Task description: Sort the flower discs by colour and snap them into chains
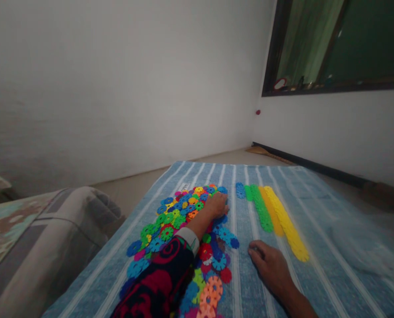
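Note:
A loose pile of colourful notched plastic discs [167,232] lies on a striped cloth. My left hand [217,205] is over the pile's right side, its fingers bent down among the discs. Blue discs [222,219] show just below it; whatever its fingertips hold is hidden. On the cloth to the right of the pile rests my right hand [270,266], fingers curled in, with no disc visible in it. Beyond it, discs lie overlapped in rows by colour: a short blue row [240,190], green [262,212], orange-yellow [273,216] and a long yellow row [288,226].
The blue-and-white striped cloth [319,207] covers the work surface. A clear plastic bag [365,243] lies at its right side. A draped bed or seat [61,234] stands at the left. Behind are a white wall [134,88] and a dark-framed window [342,44].

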Tool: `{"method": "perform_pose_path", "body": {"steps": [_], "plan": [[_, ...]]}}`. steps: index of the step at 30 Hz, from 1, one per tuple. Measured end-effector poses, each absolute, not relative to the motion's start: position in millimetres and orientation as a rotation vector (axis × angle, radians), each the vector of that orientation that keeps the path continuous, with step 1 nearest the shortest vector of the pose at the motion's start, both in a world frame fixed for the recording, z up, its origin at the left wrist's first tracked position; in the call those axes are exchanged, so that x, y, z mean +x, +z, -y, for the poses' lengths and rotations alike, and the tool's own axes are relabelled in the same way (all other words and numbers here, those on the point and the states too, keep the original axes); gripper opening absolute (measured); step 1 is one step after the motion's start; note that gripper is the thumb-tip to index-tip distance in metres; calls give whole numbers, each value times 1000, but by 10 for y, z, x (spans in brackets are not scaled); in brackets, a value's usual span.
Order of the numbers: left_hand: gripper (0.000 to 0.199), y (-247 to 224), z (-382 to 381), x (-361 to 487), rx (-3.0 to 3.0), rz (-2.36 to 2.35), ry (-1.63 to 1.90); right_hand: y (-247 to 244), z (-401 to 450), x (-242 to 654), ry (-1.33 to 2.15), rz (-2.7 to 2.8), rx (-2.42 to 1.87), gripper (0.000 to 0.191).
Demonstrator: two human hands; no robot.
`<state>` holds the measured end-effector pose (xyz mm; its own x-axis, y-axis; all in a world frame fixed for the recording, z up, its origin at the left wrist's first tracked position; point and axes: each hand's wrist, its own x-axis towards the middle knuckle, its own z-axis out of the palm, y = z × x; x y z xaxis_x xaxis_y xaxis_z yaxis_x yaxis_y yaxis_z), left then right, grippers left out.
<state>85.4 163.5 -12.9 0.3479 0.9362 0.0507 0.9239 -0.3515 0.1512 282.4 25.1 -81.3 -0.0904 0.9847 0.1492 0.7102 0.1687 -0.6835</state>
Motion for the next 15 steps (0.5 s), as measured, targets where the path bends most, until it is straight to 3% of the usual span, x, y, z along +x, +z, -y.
{"method": "perform_pose_path", "body": {"steps": [15], "plan": [[45,-263,-1174,462,2512,-1830,39,-768,-252,2806,609,1857,-1596,31]]}}
